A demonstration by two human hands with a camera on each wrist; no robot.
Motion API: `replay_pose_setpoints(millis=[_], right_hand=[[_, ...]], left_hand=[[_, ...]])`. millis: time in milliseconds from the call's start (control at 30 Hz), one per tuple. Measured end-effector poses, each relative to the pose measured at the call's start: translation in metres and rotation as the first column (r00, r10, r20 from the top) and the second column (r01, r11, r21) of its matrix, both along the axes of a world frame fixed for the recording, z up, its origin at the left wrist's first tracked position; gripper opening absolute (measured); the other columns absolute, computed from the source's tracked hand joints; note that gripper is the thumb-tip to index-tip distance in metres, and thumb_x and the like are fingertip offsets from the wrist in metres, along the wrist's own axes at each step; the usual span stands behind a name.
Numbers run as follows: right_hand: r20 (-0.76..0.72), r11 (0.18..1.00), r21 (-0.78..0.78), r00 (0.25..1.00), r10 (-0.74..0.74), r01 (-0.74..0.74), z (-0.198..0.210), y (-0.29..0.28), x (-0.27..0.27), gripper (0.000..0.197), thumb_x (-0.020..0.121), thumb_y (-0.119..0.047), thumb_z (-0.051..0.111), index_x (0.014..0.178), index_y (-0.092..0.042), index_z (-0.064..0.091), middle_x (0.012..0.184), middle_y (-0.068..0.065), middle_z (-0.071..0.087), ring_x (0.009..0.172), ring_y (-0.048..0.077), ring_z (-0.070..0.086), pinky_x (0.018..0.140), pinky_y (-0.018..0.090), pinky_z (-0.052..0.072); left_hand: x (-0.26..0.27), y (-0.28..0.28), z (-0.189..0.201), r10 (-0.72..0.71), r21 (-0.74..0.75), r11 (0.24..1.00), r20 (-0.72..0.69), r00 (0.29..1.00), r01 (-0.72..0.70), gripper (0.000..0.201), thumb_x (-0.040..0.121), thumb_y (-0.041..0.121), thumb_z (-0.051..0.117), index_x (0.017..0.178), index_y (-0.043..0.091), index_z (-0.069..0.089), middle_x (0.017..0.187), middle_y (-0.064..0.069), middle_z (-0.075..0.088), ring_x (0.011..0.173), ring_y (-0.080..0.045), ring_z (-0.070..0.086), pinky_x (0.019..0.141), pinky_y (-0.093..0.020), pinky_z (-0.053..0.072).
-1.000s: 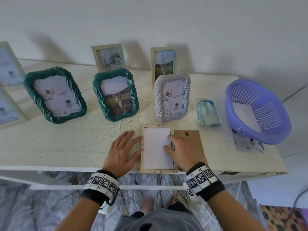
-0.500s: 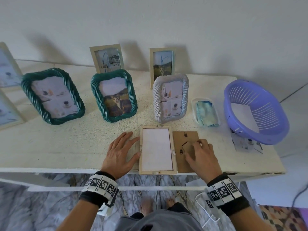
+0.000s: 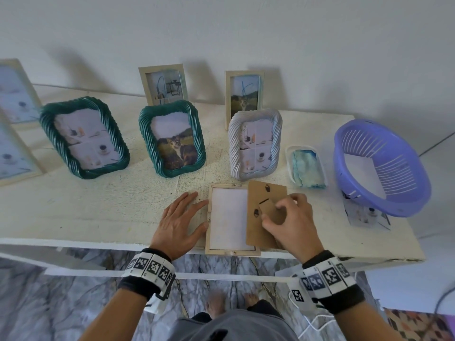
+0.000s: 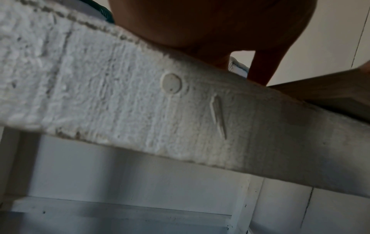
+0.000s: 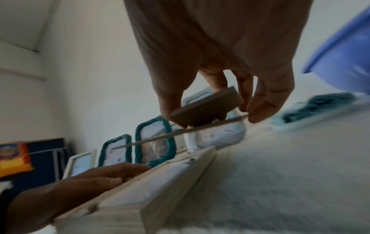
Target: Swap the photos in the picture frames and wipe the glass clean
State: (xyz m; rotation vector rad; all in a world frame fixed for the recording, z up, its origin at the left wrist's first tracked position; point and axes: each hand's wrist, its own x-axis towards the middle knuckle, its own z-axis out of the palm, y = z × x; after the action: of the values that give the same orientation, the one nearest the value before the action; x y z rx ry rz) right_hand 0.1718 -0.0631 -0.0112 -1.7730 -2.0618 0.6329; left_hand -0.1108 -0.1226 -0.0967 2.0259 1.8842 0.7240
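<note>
Frame lies face-down, opened; right hand pinches backing board; left hand, flat, steadies; closing, wiping remain.

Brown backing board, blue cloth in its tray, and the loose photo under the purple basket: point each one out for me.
brown backing board (image 3: 258,193), head view, on its bare upper-left face.
blue cloth (image 3: 306,167), head view, on the middle of the folded fabric.
loose photo (image 3: 362,216), head view, on the part that sticks out from under the basket.

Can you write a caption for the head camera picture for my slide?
Right hand lifts the brown backing board beside the face-down wooden frame while left hand steadies it.
</note>
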Motion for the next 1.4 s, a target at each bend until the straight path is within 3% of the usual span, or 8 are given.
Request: replay_pose_setpoints(millis=[100, 200, 600, 767, 900, 1033, 1233, 1400], right_hand=[[0.124, 0.989, 0.094, 0.987, 0.103, -0.115, 0.001, -0.005, -0.029, 0.041, 0.078, -0.044, 0.072, 0.098, -0.01, 0.06, 0.115, 0.005, 0.041, 0.102, 0.021, 0.036, 0.081, 0.026, 0.041], [0.193, 0.973, 0.146, 0.97, 0.148, -0.177, -0.003, -0.006, -0.052, 0.043, 0.079, -0.046, 0.068, 0.096, -0.008, 0.061, 0.108, 0.007, 0.042, 0.095, 0.024, 0.041, 0.078, 0.033, 0.052], [0.314, 0.97, 0.092, 0.931, 0.187, -0.225, -0.024, -0.01, -0.075, 0.046, 0.085, -0.053, 0.058, 0.106, -0.012, 0.061, 0.111, 0.008, 0.05, 0.1, 0.028, 0.048, 0.079, 0.039, 0.048], [0.092, 0.94, -0.012, 0.936, 0.339, -0.34, -0.027, 0.008, -0.043, 0.032, 0.093, -0.039, 0.058, 0.113, -0.015, 0.065, 0.115, 0.003, 0.046, 0.104, 0.019, 0.044, 0.087, 0.027, 0.043], [-0.076, 0.881, -0.165, 0.896, 0.437, -0.443, -0.017, 0.032, -0.006, 0.024, 0.092, -0.021, 0.062, 0.116, -0.023, 0.065, 0.095, -0.002, 0.06, 0.084, 0.011, 0.058, 0.079, 0.026, 0.048], [-0.132, 0.784, -0.304, 0.838, 0.529, -0.542, -0.014, 0.043, 0.008, 0.02, 0.089, -0.018, 0.068, 0.108, -0.025, 0.067, 0.089, -0.004, 0.067, 0.084, 0.008, 0.062, 0.079, 0.022, 0.05], [-0.175, 0.726, -0.324, 0.793, 0.584, -0.606, -0.013, 0.051, 0.006, 0.015, 0.089, -0.018, 0.07, 0.102, -0.022, 0.065, 0.088, -0.003, 0.066, 0.081, 0.004, 0.059, 0.074, 0.012, 0.044], [-0.2, 0.72, -0.289, 0.776, 0.599, -0.631, -0.015, 0.052, 0.007, 0.015, 0.088, -0.022, 0.072, 0.101, -0.018, 0.066, 0.088, -0.002, 0.067, 0.078, 0.003, 0.058, 0.072, 0.012, 0.044]], left_hand=[[0.0, 0.0, 0.001, 0.002, -0.005, 1.0, 0.002, 1.0, -0.002, 0.059, 0.09, 0.059, 0.041, 0.143, 0.035, 0.045, 0.156, 0.003, 0.036, 0.148, -0.016, 0.022, 0.116, -0.046, 0.027], [0.0, 0.0, 0.001, 0.0, -0.007, 1.0, 0.002, 1.0, 0.0, 0.059, 0.09, 0.061, 0.04, 0.144, 0.036, 0.045, 0.156, 0.004, 0.036, 0.148, -0.015, 0.021, 0.116, -0.044, 0.025], [-0.001, 0.001, 0.0, 0.003, 0.003, 1.0, -0.004, 1.0, -0.003, 0.058, 0.09, 0.063, 0.041, 0.143, 0.04, 0.046, 0.156, 0.006, 0.036, 0.148, -0.013, 0.022, 0.115, -0.042, 0.026], [-0.001, 0.001, 0.0, 0.002, 0.009, 1.0, 0.009, 1.0, -0.002, 0.059, 0.09, 0.063, 0.041, 0.143, 0.038, 0.047, 0.155, 0.005, 0.037, 0.148, -0.014, 0.023, 0.115, -0.042, 0.026], [0.0, 0.001, 0.001, 0.007, 0.007, 1.0, 0.008, 1.0, -0.007, 0.059, 0.09, 0.062, 0.041, 0.143, 0.038, 0.047, 0.155, 0.005, 0.037, 0.148, -0.014, 0.022, 0.115, -0.043, 0.026], [0.0, 0.001, 0.002, 0.007, 0.008, 1.0, 0.004, 1.0, -0.007, 0.059, 0.09, 0.062, 0.041, 0.143, 0.037, 0.048, 0.155, 0.003, 0.038, 0.147, -0.016, 0.024, 0.115, -0.044, 0.026], [0.0, 0.0, 0.001, 0.0, 0.002, 1.0, -0.005, 1.0, 0.0, 0.058, 0.09, 0.061, 0.041, 0.143, 0.037, 0.047, 0.155, 0.003, 0.037, 0.148, -0.016, 0.023, 0.114, -0.046, 0.028], [0.0, 0.001, 0.0, -0.004, 0.001, 1.0, -0.008, 1.0, 0.004, 0.058, 0.091, 0.062, 0.041, 0.143, 0.038, 0.046, 0.156, 0.004, 0.036, 0.148, -0.015, 0.022, 0.114, -0.046, 0.028]])
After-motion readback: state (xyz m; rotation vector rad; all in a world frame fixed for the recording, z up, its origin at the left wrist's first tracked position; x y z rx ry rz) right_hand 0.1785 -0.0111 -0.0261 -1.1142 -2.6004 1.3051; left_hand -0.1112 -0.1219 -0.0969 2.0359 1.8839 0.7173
